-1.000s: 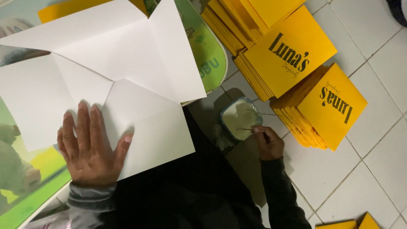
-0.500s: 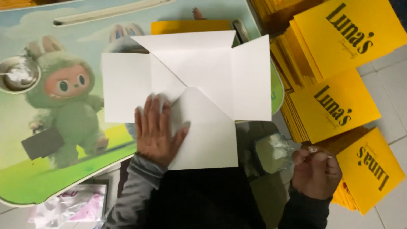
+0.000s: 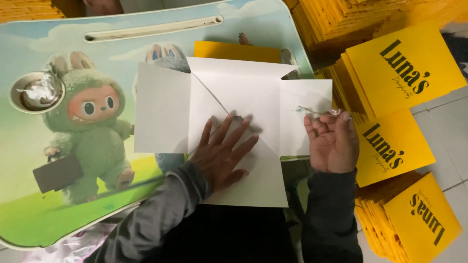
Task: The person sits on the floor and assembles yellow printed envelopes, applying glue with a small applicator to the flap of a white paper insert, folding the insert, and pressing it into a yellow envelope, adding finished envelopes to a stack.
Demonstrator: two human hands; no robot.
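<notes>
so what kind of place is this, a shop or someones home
Probably a home floor used for packaging work, not a shop. A child's lap table with a cartoon print sits on floor tiles, beside stacks of yellow flat-packed cartons; the left hand presses an unfolded white carton.

The unfolded paper envelope (image 3: 234, 126) is plain white inside, with a yellow flap edge showing at twelve o'clock. The plastic lap table (image 3: 58, 204) carries a cartoon print: a green furry creature with a pinkish-orange face, pale blue sky and bright green grass. At three o'clock, stacked square yellow envelopes (image 3: 404, 73) bear black lettering over pale grey floor tiles (image 3: 451, 131). Both sleeves are dark grey.
</notes>
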